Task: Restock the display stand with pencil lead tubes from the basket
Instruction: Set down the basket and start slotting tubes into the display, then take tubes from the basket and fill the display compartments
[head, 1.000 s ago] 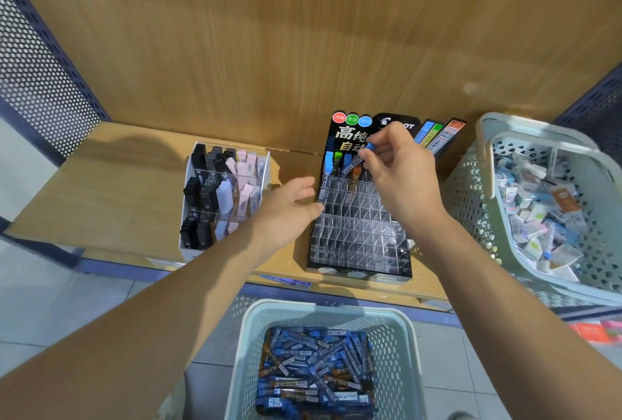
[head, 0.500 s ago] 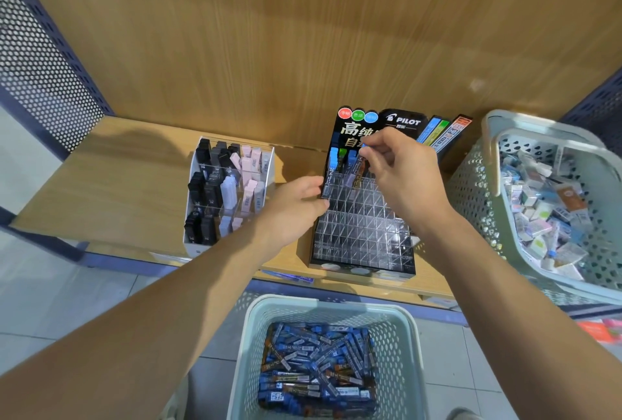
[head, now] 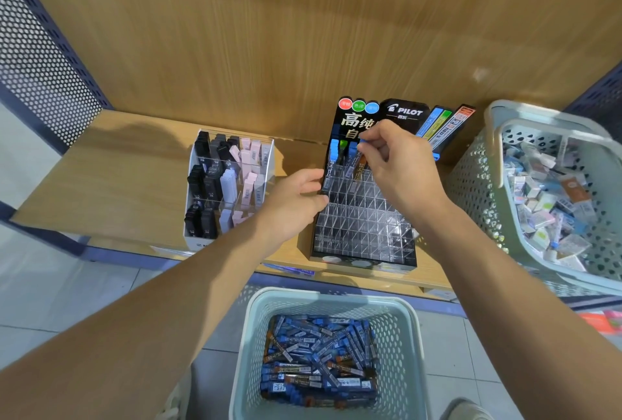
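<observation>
Our left hand [head: 296,205] has reached the display stand [head: 365,237], gripping its left edge; our right hand [head: 402,168] pinches a lead tube [head: 364,141] at the back row.

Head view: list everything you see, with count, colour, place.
display stand: one, black with clear grid, shelf centre
lead tubes in stand: few, blue, green, brown, back row
floor basket: one, pale green, below shelf
loose lead tubes: many, mostly blue, in floor basket
side basket: one, pale green, right of stand
small packs: many, mixed colours, in side basket
organiser: one, white, left of stand
shelf: one, wood
left hand: holds stand's left edge
right hand: pinches blue-capped tube, back row
</observation>
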